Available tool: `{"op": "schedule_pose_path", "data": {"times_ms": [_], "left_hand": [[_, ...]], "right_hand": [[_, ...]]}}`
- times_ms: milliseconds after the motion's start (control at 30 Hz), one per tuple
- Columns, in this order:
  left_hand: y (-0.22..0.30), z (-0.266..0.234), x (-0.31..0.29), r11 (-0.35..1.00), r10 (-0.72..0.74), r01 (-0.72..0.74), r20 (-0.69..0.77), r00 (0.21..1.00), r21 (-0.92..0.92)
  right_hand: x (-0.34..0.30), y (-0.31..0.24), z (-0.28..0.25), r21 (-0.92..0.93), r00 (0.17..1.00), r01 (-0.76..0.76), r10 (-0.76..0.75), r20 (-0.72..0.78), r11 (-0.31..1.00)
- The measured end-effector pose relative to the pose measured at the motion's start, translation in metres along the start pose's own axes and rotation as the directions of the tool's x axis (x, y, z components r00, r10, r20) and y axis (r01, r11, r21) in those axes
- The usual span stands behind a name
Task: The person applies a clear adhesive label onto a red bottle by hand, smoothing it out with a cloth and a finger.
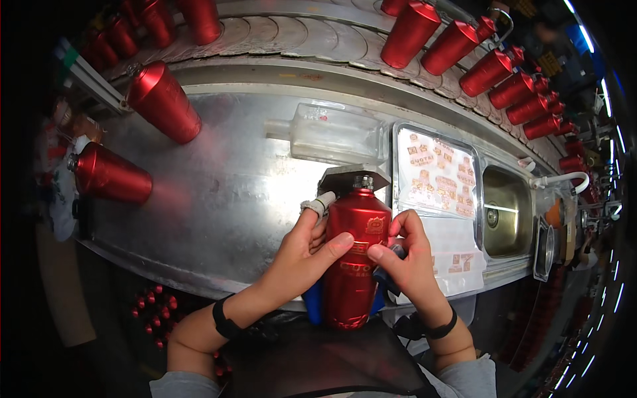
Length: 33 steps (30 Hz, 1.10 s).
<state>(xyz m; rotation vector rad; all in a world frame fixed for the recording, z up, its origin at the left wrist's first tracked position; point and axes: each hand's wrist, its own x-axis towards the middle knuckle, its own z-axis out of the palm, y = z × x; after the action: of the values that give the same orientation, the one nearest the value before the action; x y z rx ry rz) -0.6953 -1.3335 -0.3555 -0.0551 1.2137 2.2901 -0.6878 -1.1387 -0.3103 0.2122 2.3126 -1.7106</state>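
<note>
A glossy red bottle (346, 295) with gold markings and a bare threaded neck stands upright in front of me, its base near the table's front edge. My left hand (312, 249) wraps its left side, thumb flat across the front by the gold lettering; one fingertip wears a pale wrap. My right hand (410, 262) is closed at the opposite side, the thumb pressing on the gold marking and the forefinger curled by the bottle's edge. Something dark blue (388, 275) shows under that palm; its kind is unclear. Behind the neck sits a grey metal block (330, 178).
A metal tray (396, 159) with a sheet of gold-printed decals (431, 166) is at right, before a sink (514, 229) with a white faucet (564, 179). A clear plastic box (338, 136) lies behind. Two red bottles (166, 103) are at left; several line the conveyor (285, 40).
</note>
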Motion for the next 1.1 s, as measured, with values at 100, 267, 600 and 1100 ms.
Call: {"op": "schedule_pose_path", "data": {"times_ms": [100, 267, 600, 1100], "left_hand": [[-0.001, 0.003, 0.001, 0.997, 0.023, -0.023, 0.0, 1.0, 0.07], [-0.002, 0.001, 0.0, 0.996, 0.042, -0.044, 0.023, 0.999, 0.075], [0.003, -0.003, 0.003, 1.0, -0.01, 0.009, 0.048, 0.999, 0.022], [0.0, -0.003, 0.0, 0.982, 0.036, -0.051, 0.083, 0.996, 0.184]], "right_hand": [[-0.002, -0.006, 0.003, -0.172, 1.0, -0.006, 0.001, -0.029, 0.985], [0.0, -0.007, 0.001, -0.165, 1.0, -0.027, 0.026, -0.007, 0.986], [0.0, 0.006, -0.001, 0.011, 0.999, 0.012, -0.012, 0.035, 1.0], [0.0, -0.003, -0.001, -0.143, 1.0, 0.03, -0.029, 0.008, 0.989]]}}
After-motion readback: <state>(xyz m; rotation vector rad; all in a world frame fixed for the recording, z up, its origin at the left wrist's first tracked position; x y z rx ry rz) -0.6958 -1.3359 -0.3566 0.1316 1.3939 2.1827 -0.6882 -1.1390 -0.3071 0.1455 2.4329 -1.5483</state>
